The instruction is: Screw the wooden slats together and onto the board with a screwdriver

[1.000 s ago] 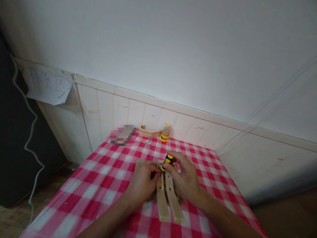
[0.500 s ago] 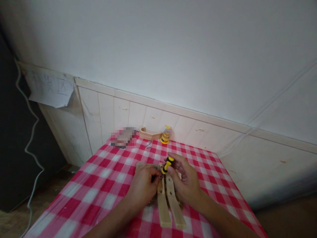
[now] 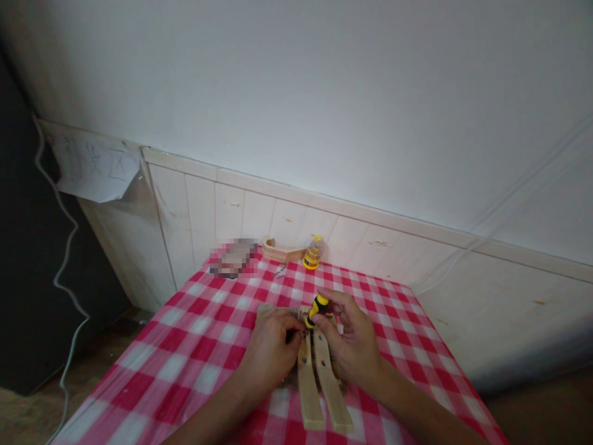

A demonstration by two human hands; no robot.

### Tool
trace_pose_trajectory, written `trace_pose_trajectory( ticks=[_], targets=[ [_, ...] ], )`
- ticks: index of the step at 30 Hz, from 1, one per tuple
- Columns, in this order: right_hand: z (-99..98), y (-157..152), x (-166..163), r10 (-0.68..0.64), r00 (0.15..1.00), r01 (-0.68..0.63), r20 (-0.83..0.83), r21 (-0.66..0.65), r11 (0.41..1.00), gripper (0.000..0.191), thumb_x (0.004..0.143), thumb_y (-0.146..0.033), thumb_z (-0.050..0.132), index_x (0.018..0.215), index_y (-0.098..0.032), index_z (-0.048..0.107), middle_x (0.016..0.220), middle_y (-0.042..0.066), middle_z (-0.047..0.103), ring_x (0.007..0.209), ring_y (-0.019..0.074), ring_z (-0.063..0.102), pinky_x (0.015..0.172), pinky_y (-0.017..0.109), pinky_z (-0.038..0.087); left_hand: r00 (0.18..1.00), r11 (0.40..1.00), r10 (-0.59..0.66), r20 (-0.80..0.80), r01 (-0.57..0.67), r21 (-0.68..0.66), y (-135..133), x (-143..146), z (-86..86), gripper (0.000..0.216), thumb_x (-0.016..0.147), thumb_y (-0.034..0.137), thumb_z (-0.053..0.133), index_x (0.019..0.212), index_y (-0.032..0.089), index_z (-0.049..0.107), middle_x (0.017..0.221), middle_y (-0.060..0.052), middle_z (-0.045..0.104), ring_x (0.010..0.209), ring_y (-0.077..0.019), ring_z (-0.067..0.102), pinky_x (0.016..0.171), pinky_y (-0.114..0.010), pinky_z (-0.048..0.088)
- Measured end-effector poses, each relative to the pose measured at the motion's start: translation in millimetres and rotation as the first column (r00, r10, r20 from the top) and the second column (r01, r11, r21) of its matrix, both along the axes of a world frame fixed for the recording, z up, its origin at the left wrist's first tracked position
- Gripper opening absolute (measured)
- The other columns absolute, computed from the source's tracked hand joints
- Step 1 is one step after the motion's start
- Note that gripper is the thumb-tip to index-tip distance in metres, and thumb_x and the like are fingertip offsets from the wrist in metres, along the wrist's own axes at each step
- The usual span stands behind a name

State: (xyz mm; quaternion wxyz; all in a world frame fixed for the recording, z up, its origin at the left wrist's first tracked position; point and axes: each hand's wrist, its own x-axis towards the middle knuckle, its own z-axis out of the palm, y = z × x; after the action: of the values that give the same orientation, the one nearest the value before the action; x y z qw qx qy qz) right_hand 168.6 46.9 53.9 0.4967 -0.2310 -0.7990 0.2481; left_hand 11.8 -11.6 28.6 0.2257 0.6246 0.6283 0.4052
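Observation:
A yellow and black screwdriver (image 3: 317, 310) is pinched in the fingers of my right hand (image 3: 354, 340), its handle tilted and its lower end over a wooden piece. That wooden piece has two light curved legs (image 3: 309, 395) pointing toward me, with dark holes or screw heads along them. My left hand (image 3: 273, 340) is closed at the far end of the left leg, thumb and forefinger pressed together by the screwdriver's tip. What those fingertips hold, if anything, is hidden. Something brownish or see-through lies beneath the wood, mostly covered by my hands.
At the table's far edge stand a curved wooden part (image 3: 282, 252) and a clear, yellow-based bit container (image 3: 314, 253). Small metal pieces (image 3: 280, 271) lie before them, with a blurred-out flat object (image 3: 234, 258) to the left. A red-and-white checked cloth (image 3: 185, 352) covers the table, which meets a panelled wall.
The whole view has shifted slightly, so everything appears a little to the right. My right hand's fingers have turned a little on the screwdriver; my left hand keeps its place on the wood.

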Motion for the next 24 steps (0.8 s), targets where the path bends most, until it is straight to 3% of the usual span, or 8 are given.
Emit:
trace_pose_trajectory(
  ticks=[16,24],
  targets=[
    [-0.8,0.6,-1.4,-0.06,0.998,0.061,-0.021,0.033,0.998,0.037,0.088,-0.018,0.072,0.122,-0.029,0.063,0.097,0.002,0.075,0.084,0.0173,0.073,0.075,0.028,0.062,1.0,1.0,0.002,-0.007,-0.002,-0.008,0.1,-0.6,-0.7,0.022,0.081,0.011,0.057,0.076,0.02,0.077,0.086,-0.005,0.077,0.089,-0.0241,0.067,0.087,-0.038,0.041],
    [4.5,1.8,1.9,-0.03,0.997,0.022,0.072,0.112,0.993,0.039,0.091,-0.014,0.067,0.126,-0.03,0.065,0.102,0.003,0.074,0.088,0.018,0.072,0.079,0.029,0.061,1.0,1.0,-0.014,0.023,0.014,0.003,-1.0,-1.0,1.7,0.023,0.08,0.008,0.057,0.075,0.02,0.076,0.085,-0.004,0.077,0.087,-0.0223,0.068,0.084,-0.035,0.043]
  ],
)
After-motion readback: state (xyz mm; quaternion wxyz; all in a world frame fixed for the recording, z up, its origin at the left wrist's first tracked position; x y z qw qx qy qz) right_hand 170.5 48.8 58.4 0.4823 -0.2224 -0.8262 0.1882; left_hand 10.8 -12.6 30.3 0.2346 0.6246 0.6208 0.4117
